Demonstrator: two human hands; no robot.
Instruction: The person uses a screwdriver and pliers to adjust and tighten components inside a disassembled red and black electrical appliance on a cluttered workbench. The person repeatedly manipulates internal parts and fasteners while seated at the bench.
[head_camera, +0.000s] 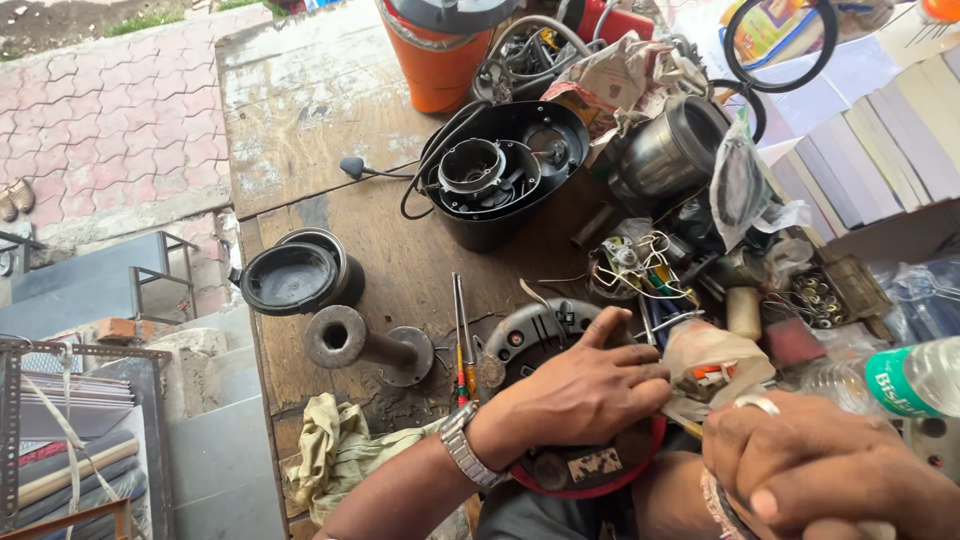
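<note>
Cluttered wooden bench (330, 110): left hand (580, 395) lies flat, fingers released, on round base (560, 470); right hand (830, 465) clenched.

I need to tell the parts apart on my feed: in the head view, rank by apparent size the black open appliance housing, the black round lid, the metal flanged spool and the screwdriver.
1. Black open appliance housing
2. Black round lid
3. Metal flanged spool, close to the lid, so unsure
4. Screwdriver, long but thinnest
</note>
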